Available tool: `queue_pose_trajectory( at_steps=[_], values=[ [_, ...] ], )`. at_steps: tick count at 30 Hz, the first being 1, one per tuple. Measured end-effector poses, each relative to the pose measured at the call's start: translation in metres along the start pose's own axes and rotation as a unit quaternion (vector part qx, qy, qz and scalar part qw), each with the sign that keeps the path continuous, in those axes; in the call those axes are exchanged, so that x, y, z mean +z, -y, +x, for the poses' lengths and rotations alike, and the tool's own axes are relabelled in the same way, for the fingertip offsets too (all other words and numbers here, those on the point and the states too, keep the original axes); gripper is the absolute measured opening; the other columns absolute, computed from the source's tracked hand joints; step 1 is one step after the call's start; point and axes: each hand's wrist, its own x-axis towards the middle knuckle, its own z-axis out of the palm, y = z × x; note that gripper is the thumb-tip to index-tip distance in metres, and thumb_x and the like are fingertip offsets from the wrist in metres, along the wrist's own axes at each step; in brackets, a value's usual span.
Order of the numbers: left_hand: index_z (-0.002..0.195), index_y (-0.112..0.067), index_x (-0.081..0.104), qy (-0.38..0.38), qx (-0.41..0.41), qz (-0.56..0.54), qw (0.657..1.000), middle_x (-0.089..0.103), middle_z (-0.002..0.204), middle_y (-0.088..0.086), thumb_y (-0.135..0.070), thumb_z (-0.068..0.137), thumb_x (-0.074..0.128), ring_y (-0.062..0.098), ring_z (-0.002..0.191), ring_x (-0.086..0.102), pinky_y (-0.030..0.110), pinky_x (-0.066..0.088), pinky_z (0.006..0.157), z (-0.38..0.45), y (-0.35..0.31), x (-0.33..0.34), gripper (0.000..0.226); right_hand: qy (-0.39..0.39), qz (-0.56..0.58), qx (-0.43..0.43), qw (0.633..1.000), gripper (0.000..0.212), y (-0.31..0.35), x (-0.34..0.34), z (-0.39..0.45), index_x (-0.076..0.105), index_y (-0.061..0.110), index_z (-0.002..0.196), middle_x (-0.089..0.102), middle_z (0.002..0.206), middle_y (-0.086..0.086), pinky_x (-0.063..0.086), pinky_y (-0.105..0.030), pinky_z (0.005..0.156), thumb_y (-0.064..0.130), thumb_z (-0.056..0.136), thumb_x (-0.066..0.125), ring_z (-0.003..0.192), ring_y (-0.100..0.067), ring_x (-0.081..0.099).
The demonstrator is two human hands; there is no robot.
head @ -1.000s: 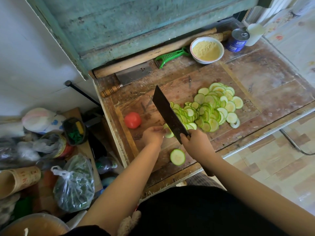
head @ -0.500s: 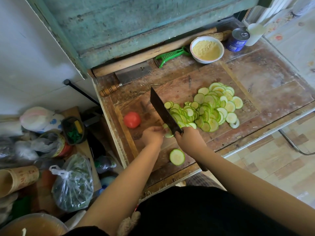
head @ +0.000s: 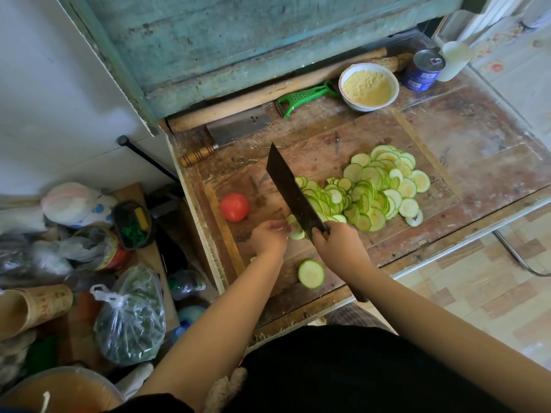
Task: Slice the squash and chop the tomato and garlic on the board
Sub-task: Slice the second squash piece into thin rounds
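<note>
**Last nub of squash going under the blade**

The table is carrying a worn wooden board, and across the board's right half the pile of squash slices is spreading wide; against a second ago it is sitting tighter against the blade, so more rounds are joining it. The cleaver is standing lower and further left than before, its edge now coming down at the stub. The right hand is wrapping closed round the cleaver's handle; the left hand is curling its fingers onto the squash end, which is shrinking to a thin pale piece. One thick round is lying apart near the board's front edge. The tomato is waiting whole at the left; I am seeing no garlic. To my eye the slicing is nearly finishing, the chopping not yet starting.
</note>
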Motion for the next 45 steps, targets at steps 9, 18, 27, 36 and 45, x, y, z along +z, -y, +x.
queue_pose_trajectory(
  at_steps=[9, 18, 27, 36, 45],
  values=[
    [0.069, -0.025, 0.066, 0.004, -0.012, -0.029, 1.0, 0.073, 0.091, 0.004, -0.019, 0.068, 0.084, 0.019, 0.091, 0.067, 0.037, 0.052, 0.09, 0.0, 0.001, -0.001, 0.019, -0.004, 0.017, 0.005, 1.0, 0.024, -0.005, -0.002, -0.009, 0.053, 0.008, 0.08, 0.05, 0.057, 0.002, 0.033, -0.021, 0.045, 0.024, 0.096, 0.048, 0.053, -0.009, 0.046],
    [0.069, -0.025, 0.066, 0.011, 0.003, -0.026, 1.0, 0.073, 0.093, 0.006, -0.021, 0.07, 0.083, 0.019, 0.091, 0.067, 0.034, 0.053, 0.088, 0.0, 0.002, -0.002, 0.017, 0.0, 0.014, 0.0, 1.0, 0.024, -0.005, 0.0, -0.009, 0.058, 0.005, 0.085, 0.051, 0.058, 0.002, 0.035, -0.023, 0.046, 0.024, 0.096, 0.048, 0.053, -0.012, 0.048],
    [0.07, -0.022, 0.068, 0.026, 0.002, -0.019, 0.999, 0.073, 0.084, 0.004, -0.02, 0.07, 0.083, 0.019, 0.083, 0.069, 0.033, 0.055, 0.083, 0.004, 0.003, -0.004, 0.016, 0.011, -0.008, 0.012, 1.0, 0.027, 0.002, 0.003, -0.001, 0.059, 0.002, 0.091, 0.056, 0.066, -0.006, 0.04, -0.028, 0.055, 0.024, 0.096, 0.045, 0.064, -0.027, 0.055],
    [0.072, -0.021, 0.067, 0.027, 0.006, -0.018, 0.999, 0.067, 0.07, -0.003, -0.018, 0.074, 0.08, 0.015, 0.073, 0.064, 0.028, 0.051, 0.075, 0.007, 0.005, -0.001, 0.014, 0.026, -0.041, 0.039, 0.998, 0.021, 0.01, 0.02, 0.018, 0.05, 0.009, 0.083, 0.053, 0.078, -0.008, 0.038, -0.028, 0.064, 0.024, 0.097, 0.044, 0.072, -0.028, 0.05],
    [0.064, -0.024, 0.065, 0.018, -0.001, -0.039, 0.999, 0.068, 0.07, -0.001, -0.018, 0.07, 0.083, 0.02, 0.076, 0.067, 0.036, 0.056, 0.083, 0.01, 0.003, -0.002, 0.02, -0.009, -0.006, -0.006, 1.0, 0.027, 0.012, 0.021, 0.017, 0.059, -0.001, 0.086, 0.051, 0.06, -0.005, 0.035, -0.029, 0.054, 0.023, 0.095, 0.049, 0.062, -0.028, 0.051]
  ],
)
